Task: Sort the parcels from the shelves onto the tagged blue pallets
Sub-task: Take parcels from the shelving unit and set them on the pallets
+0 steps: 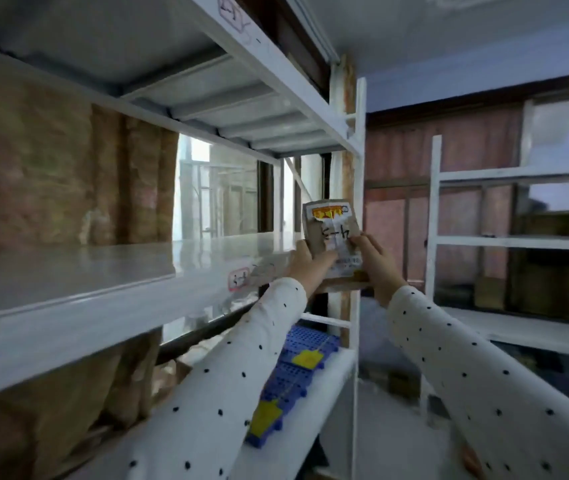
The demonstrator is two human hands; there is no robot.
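A small brown cardboard parcel (332,230) with a white label and handwritten marks is held up at the right end of the middle shelf (103,271). My left hand (305,263) grips its left side and my right hand (375,259) grips its right side. Both arms wear white sleeves with black dots. Below, on the lower shelf, lies a blue plastic pallet (297,372) carrying two yellow tags (307,359). The parcel's lower edge is partly hidden by my fingers.
The white metal shelving has an upright post (357,202) right behind the parcel. A red-outlined tag (238,278) sits on the middle shelf's front edge. A second white rack (518,244) stands to the right. Brown wrapped bundles (51,161) fill the left.
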